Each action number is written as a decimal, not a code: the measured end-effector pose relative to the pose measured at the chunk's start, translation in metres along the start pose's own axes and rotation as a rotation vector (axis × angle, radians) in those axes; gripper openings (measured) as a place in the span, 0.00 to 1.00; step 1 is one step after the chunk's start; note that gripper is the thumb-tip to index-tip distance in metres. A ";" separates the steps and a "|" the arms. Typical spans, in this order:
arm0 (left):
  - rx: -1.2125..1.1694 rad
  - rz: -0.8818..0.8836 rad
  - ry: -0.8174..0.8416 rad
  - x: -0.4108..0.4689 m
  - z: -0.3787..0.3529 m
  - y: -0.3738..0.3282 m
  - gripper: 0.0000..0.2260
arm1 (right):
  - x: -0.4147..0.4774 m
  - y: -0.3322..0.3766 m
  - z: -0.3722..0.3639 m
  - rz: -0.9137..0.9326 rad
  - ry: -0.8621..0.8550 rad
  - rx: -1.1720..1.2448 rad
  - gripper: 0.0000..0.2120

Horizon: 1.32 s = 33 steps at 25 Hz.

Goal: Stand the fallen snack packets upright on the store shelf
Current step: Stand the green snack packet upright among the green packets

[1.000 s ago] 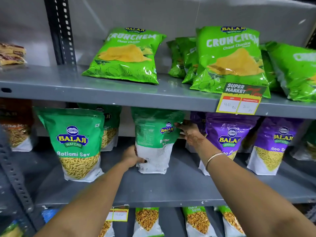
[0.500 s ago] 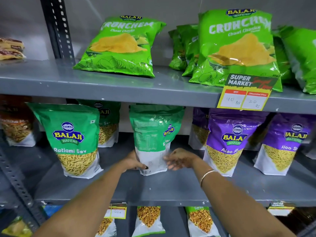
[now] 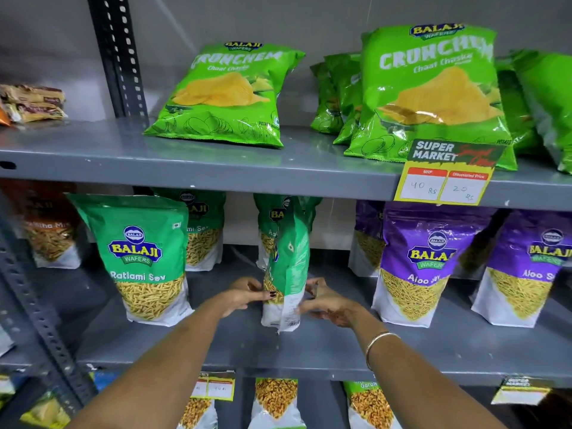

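**One head view, close to the shelves**

You have a single wide-angle camera, worn on the head. It faces the grey shelving straight on and tilts slightly down, near enough that your forearms enter from the bottom edge. The middle shelf [image 3: 325, 351] sits centre frame, the upper shelf [image 3: 216, 164] above it. No second view overlaps.

Green sev packet [image 3: 289, 267] upright edge-on on middle shelf [image 3: 309, 351], left hand [image 3: 244, 297] and right hand [image 3: 325, 301] pinching its sides
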<state>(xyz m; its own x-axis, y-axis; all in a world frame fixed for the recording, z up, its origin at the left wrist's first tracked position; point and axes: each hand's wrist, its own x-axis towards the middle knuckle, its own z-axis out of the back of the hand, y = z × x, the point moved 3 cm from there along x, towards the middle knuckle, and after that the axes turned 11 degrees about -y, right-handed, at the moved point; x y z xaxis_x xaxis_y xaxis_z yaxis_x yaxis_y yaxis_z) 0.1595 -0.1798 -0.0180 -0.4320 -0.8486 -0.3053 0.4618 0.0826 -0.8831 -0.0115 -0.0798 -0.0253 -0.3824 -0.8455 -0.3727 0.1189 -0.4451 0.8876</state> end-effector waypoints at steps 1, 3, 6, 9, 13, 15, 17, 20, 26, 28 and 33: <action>-0.030 0.002 -0.031 0.002 -0.001 -0.001 0.22 | -0.003 0.000 -0.002 0.009 0.025 -0.022 0.39; -0.044 0.010 -0.013 0.003 -0.006 -0.004 0.36 | -0.002 0.002 -0.006 0.043 0.067 -0.076 0.44; -0.041 -0.016 0.019 -0.002 -0.017 -0.016 0.41 | 0.001 0.005 -0.012 0.158 0.008 -0.148 0.54; -0.006 -0.035 -0.022 -0.002 -0.020 -0.021 0.41 | 0.000 0.009 0.001 0.221 -0.037 -0.200 0.48; 0.011 -0.058 -0.096 0.004 -0.013 -0.024 0.24 | 0.005 0.011 0.022 0.228 0.018 -0.060 0.39; -0.042 -0.049 -0.140 0.005 -0.012 -0.027 0.16 | 0.012 0.010 0.033 0.246 -0.092 -0.005 0.42; -0.066 -0.068 -0.193 0.007 -0.013 -0.026 0.18 | 0.019 0.008 0.039 0.265 -0.136 0.051 0.38; 0.033 -0.111 -0.267 0.008 -0.022 -0.023 0.13 | 0.016 0.010 0.042 0.253 -0.057 0.090 0.29; 0.090 -0.090 -0.359 0.008 -0.027 -0.015 0.13 | 0.025 0.008 0.042 0.306 -0.046 0.097 0.29; 0.158 -0.062 -0.296 0.004 -0.020 -0.009 0.17 | 0.026 0.008 0.043 0.290 -0.012 0.007 0.26; 0.386 0.317 -0.016 -0.028 0.062 0.032 0.12 | 0.011 0.002 0.033 -0.256 0.214 -0.666 0.10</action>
<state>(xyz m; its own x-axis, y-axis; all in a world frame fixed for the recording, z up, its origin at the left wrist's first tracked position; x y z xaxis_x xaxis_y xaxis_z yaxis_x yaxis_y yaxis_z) 0.2341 -0.1861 -0.0158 -0.2129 -0.8213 -0.5293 0.8228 0.1414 -0.5505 -0.0456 -0.0798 -0.0186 -0.2943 -0.6999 -0.6508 0.6062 -0.6632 0.4390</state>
